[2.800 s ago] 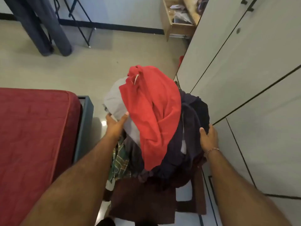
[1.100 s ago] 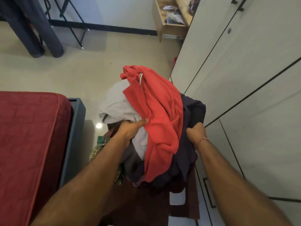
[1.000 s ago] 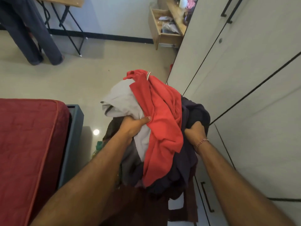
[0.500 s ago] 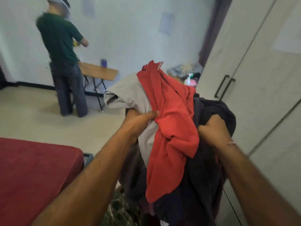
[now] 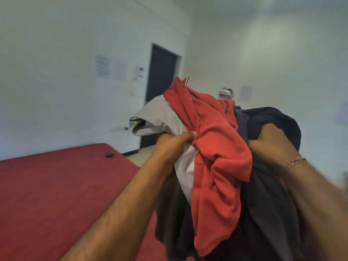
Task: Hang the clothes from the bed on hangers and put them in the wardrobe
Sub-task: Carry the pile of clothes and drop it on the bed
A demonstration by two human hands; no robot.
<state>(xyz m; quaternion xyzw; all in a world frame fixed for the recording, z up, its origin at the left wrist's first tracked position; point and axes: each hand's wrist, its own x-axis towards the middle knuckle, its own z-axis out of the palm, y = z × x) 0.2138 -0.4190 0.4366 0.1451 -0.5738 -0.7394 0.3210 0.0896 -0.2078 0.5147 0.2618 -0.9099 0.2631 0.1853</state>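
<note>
Both hands, left (image 5: 172, 146) and right (image 5: 271, 146), grip the clothes (image 5: 216, 157) with curled fingers; the bundle, lifted since a second ago, now hangs beside the bed's (image 5: 56, 185) right edge. View has swung off the wardrobe toward the bed; hanging not started.

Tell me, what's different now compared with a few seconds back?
Both hands went from resting flat against the pile of clothes to gripping it, and lifted it from low by the wardrobe to chest height beside the red bed. The left hand and right hand keep their sides; the red garment stays on top.
</note>
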